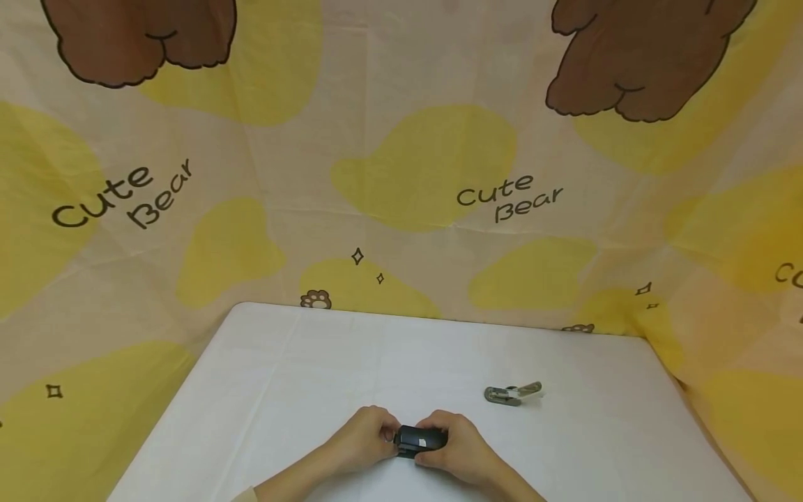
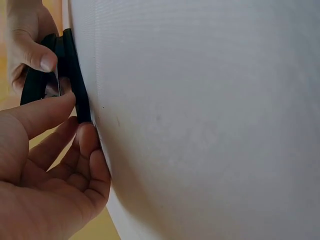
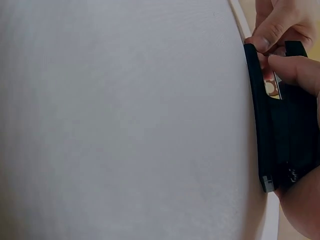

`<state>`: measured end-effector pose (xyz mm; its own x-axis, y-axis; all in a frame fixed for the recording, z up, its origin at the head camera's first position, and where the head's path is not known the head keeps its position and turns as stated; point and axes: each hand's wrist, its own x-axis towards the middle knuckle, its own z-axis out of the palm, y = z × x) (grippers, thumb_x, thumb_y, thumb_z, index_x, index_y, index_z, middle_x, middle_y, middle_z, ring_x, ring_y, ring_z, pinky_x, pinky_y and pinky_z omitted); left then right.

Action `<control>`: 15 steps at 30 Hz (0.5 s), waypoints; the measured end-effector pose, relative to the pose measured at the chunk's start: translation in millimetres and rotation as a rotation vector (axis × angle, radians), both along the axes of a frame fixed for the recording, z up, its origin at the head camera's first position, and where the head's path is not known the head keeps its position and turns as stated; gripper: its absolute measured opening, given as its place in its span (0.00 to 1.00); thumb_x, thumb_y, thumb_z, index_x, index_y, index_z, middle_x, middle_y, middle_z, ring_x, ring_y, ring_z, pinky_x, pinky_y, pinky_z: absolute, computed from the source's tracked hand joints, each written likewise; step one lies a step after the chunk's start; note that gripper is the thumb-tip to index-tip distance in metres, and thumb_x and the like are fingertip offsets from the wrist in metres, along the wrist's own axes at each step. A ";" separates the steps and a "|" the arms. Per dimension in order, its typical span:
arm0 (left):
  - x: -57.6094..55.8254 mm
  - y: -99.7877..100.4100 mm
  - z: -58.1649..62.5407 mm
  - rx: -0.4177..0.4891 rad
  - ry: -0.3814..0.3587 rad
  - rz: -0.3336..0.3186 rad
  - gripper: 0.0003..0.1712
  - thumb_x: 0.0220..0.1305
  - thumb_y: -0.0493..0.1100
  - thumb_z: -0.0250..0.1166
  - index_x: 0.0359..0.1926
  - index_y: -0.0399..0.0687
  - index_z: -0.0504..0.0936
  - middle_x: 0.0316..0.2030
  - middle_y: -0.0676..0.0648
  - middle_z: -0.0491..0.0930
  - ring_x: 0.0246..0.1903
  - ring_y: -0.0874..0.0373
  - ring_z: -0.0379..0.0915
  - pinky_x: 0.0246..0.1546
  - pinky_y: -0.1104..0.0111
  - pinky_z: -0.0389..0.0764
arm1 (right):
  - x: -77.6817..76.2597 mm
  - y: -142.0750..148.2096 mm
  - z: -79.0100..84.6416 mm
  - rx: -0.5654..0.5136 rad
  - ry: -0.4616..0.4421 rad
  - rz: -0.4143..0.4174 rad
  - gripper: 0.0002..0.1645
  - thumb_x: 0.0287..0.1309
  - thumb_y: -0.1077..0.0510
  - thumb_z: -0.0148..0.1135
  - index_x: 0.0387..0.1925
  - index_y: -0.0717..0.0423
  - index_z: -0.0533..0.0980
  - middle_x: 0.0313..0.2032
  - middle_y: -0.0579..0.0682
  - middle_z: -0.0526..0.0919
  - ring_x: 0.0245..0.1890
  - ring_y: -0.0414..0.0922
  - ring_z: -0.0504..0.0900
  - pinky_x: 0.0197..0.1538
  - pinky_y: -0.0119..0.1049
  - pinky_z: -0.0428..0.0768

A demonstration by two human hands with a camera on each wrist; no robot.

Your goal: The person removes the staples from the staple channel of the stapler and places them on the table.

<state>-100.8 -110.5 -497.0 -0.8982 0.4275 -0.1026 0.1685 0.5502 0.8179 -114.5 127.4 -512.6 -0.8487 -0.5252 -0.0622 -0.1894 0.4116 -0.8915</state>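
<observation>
A black stapler (image 1: 422, 440) lies between my two hands near the front of the white table. Its top arm and its base are spread apart, and a strip of shiny metal shows between them in the right wrist view. With thumb and fingertips, my left hand (image 2: 55, 165) pinches the end of the stapler's base. My right hand (image 1: 461, 446) grips the stapler's other end, its thumb (image 3: 295, 70) by the metal strip. The base stands close over the tabletop. Behind my right hand lies a small grey-green stapler (image 1: 502, 396), one arm raised at an angle.
The white tabletop (image 1: 351, 355) has rounded far corners. A cloth (image 1: 414, 167) printed with bears, yellow patches and the words "Cute Bear" hangs behind it and along both sides.
</observation>
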 end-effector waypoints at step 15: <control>0.4 0.2 1.8 0.028 -0.008 -0.006 0.10 0.53 0.28 0.75 0.38 0.38 0.90 0.26 0.57 0.77 0.27 0.64 0.70 0.31 0.71 0.74 | 1.8 -4.7 -5.2 0.055 0.098 -0.003 0.19 0.44 0.64 0.76 0.41 0.47 0.84 0.39 0.37 0.84 0.39 0.36 0.78 0.45 0.30 0.76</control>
<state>-100.4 -110.3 -495.2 -0.8947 0.4358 -0.0979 0.1648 0.5257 0.8346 -112.7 122.6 -517.8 -0.8538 -0.5206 -0.0077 -0.2730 0.4601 -0.8448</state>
